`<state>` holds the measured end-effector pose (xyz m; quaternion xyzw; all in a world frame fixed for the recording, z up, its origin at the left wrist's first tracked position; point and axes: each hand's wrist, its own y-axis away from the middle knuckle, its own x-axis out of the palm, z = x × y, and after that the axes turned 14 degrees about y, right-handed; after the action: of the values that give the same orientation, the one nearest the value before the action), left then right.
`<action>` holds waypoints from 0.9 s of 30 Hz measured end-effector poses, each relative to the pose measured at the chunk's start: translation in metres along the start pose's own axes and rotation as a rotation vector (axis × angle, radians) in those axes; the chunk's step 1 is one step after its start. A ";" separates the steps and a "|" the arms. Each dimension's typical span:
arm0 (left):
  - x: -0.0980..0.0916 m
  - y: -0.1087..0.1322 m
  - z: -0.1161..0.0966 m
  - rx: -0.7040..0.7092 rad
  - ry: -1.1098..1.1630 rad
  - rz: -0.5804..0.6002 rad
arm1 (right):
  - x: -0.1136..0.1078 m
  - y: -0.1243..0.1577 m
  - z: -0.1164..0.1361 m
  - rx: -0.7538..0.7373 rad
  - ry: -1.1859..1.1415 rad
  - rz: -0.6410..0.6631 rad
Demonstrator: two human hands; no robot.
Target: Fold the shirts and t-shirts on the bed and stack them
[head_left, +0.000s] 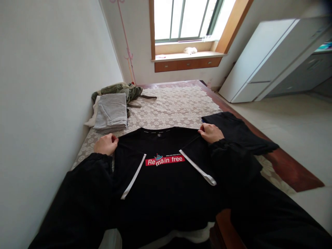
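A black T-shirt (160, 186) with a red "Remain free" print is spread front side up, its collar toward the far side. White-trimmed sleeves are folded inward over the chest. At the shirt's left shoulder edge, as I see it, my left hand (106, 144) pinches the fabric. My right hand (211, 133) grips the opposite shoulder edge, fingers closed on the cloth. The lower hem hangs toward me, past the near side of the table. Both forearms are in black sleeves.
A lace tablecloth (171, 107) covers the wooden table. Folded grey cloth (110, 112) and an olive-green bag (119, 89) lie at the back left, beside the wall. Folded black clothing (238, 133) rests to the right. A white fridge (259, 58) stands beyond.
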<state>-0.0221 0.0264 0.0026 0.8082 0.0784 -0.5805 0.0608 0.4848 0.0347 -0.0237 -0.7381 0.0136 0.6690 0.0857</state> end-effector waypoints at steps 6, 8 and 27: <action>0.001 0.002 -0.004 0.016 0.048 -0.043 | 0.009 -0.006 -0.005 -0.072 -0.132 -0.044; 0.002 0.002 -0.005 0.045 0.091 -0.038 | 0.013 -0.009 -0.005 -0.103 -0.183 -0.058; 0.010 0.002 -0.006 0.050 0.132 -0.061 | 0.014 -0.006 0.003 -0.108 -0.202 -0.069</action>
<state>-0.0128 0.0260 -0.0046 0.8432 0.0923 -0.5294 0.0178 0.4839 0.0427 -0.0372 -0.6707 -0.0564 0.7363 0.0696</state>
